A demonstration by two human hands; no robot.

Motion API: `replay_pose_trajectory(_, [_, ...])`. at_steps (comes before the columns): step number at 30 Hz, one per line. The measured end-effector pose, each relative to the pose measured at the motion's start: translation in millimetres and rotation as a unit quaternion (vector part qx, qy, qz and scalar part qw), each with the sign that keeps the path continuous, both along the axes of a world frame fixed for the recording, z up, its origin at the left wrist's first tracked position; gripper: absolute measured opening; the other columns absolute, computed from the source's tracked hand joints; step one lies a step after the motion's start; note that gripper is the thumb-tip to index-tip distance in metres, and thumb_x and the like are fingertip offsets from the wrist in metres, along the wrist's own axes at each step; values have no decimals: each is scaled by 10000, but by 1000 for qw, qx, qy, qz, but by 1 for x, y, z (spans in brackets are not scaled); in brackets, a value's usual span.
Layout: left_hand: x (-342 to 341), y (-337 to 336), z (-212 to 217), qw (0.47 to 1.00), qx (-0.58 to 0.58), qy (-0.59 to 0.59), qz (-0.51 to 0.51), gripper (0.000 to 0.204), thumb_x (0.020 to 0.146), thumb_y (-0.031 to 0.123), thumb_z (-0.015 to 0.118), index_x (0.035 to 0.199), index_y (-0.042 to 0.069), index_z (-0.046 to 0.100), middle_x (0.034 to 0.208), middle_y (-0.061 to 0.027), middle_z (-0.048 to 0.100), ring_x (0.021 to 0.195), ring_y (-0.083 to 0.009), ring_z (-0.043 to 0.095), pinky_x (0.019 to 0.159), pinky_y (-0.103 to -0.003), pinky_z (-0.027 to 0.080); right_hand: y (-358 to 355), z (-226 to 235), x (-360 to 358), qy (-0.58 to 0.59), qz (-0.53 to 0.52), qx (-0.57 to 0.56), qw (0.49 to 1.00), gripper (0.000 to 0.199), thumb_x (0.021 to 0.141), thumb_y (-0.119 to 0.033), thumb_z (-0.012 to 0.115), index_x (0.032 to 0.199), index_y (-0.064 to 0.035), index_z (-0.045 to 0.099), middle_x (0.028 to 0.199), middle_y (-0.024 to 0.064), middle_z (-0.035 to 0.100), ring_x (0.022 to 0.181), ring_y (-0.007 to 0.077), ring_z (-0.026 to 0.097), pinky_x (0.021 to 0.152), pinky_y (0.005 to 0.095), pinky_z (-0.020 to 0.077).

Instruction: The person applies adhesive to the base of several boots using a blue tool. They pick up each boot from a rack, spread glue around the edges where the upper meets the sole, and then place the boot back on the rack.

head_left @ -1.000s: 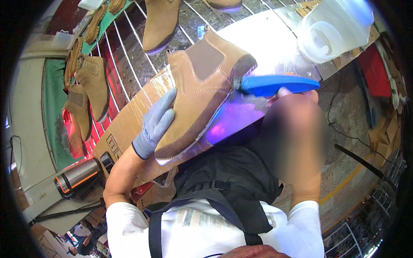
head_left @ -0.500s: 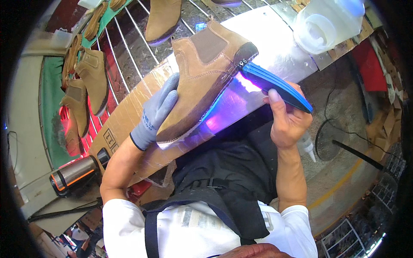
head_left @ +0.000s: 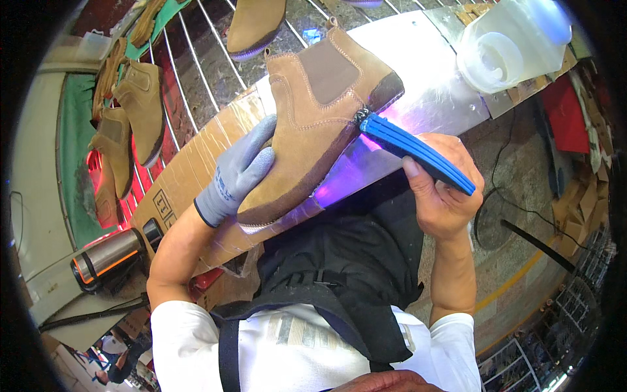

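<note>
A gloved left hand [head_left: 236,171] grasped a tan boot [head_left: 313,132] to its right as the right hand [head_left: 449,193] gripped a blue brush [head_left: 415,151] at the boot's dark edge [head_left: 337,149], where a slip could have smeared the upper [head_left: 287,98].

We see a tan ankle boot [head_left: 312,127], toe toward lower left, brown side panel showing — and a slanting blue brush [head_left: 418,150], dark tip at the boot's dark edge.
</note>
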State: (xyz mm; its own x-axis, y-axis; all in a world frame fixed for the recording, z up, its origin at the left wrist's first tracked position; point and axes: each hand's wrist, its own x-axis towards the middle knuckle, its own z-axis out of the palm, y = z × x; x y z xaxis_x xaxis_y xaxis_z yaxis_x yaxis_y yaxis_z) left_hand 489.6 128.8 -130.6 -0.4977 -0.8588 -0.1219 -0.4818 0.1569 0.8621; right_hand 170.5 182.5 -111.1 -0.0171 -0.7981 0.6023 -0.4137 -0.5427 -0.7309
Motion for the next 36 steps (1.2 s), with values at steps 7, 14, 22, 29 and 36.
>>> replay_pose_trajectory(7, [9, 1, -5, 1000, -20, -17, -3, 650, 1042, 401, 470, 1523, -32, 407, 1500, -241, 509, 1422, -330, 472, 1168, -377, 337, -4, -3, -2, -7, -23, -7, 1000, 197, 815, 10, 797, 988, 26, 704, 925, 160, 723, 806, 285, 703, 763, 362, 561])
replay_pose_trajectory(14, [9, 2, -3, 999, -23, -35, -2, 623, 1051, 385, 472, 1530, -9, 413, 1503, -235, 508, 1423, -318, 472, 1166, -372, 341, 4, -6, 6, -64, -18, 25, 997, 184, 826, 17, 791, 988, 45, 708, 939, 158, 724, 832, 277, 698, 788, 355, 553])
replay_pose_trajectory(22, [9, 3, -2, 998, -49, -40, -5, 627, 1048, 391, 495, 1528, -6, 416, 1474, -247, 527, 1392, -341, 500, 1160, -381, 357, 20, -5, 17, -50, 17, 27, 998, 198, 824, 13, 795, 998, 45, 706, 951, 158, 728, 855, 291, 704, 788, 362, 563])
replay_pose_trajectory(29, [15, 0, -11, 957, -260, -63, -111, 452, 1034, 142, 549, 1457, 15, 456, 1461, -285, 512, 1285, -431, 570, 1070, -425, 468, 36, 4, 34, -28, 7, 31, 999, 204, 826, -22, 804, 999, 28, 708, 931, 149, 737, 818, 301, 715, 755, 369, 576])
replay_pose_trajectory(36, [21, -8, -25, 936, -314, -30, -154, 522, 943, 27, 579, 1448, 102, 470, 1491, -305, 468, 1226, -469, 602, 991, -457, 531, 46, 15, 49, 19, 20, -2, 1000, 206, 829, -43, 809, 999, 13, 707, 910, 154, 735, 782, 292, 729, 676, 346, 583])
